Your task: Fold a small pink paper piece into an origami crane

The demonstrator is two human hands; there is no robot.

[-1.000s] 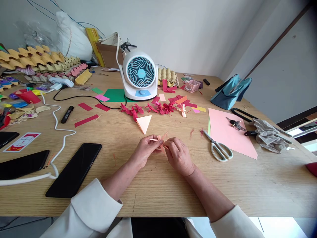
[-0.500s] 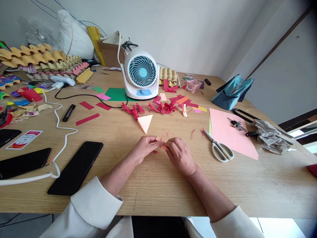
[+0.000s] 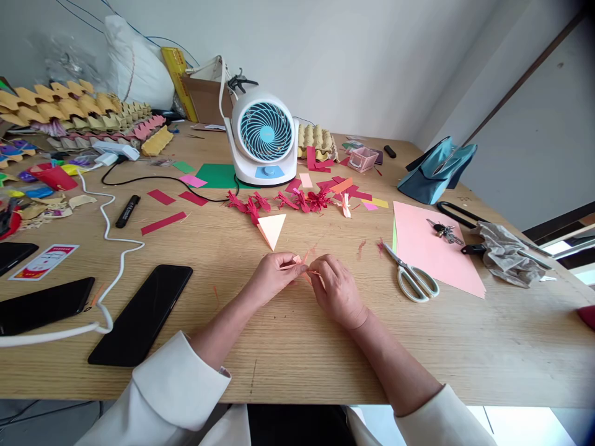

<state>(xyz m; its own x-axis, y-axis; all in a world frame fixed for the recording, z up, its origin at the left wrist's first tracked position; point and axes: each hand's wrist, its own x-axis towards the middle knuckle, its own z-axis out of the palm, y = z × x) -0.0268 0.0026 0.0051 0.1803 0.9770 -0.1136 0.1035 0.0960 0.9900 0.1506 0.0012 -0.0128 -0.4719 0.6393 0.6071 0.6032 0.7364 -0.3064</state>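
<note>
Between my two hands is a small piece of orange paper [image 3: 305, 259] with thin strips sticking out. My left hand [image 3: 276, 274] pinches it between thumb and fingers. My right hand [image 3: 337, 290] has its fingertips closed on the paper's right side; the fingers partly hide it. Just beyond the hands lies a pale peach paper triangle [image 3: 273, 229]. Behind that, several crumpled dark red paper pieces [image 3: 318, 199] form a row, with a peach one [image 3: 346, 205] at its right end. White-handled scissors [image 3: 413, 282] rest open to the right of my right hand.
A white fan [image 3: 266, 133] stands at the back over green paper [image 3: 211, 176]. Pink sheets [image 3: 432, 254] with keys [image 3: 446, 232] lie right, near a blue bag [image 3: 437, 172]. Left are a black phone [image 3: 142, 316], a marker [image 3: 127, 211], a white cable [image 3: 123, 266] and egg trays [image 3: 56, 105].
My right fingers have shifted slightly on the orange paper, and its strips now point out more to the sides. Both hands stay in nearly the same place.
</note>
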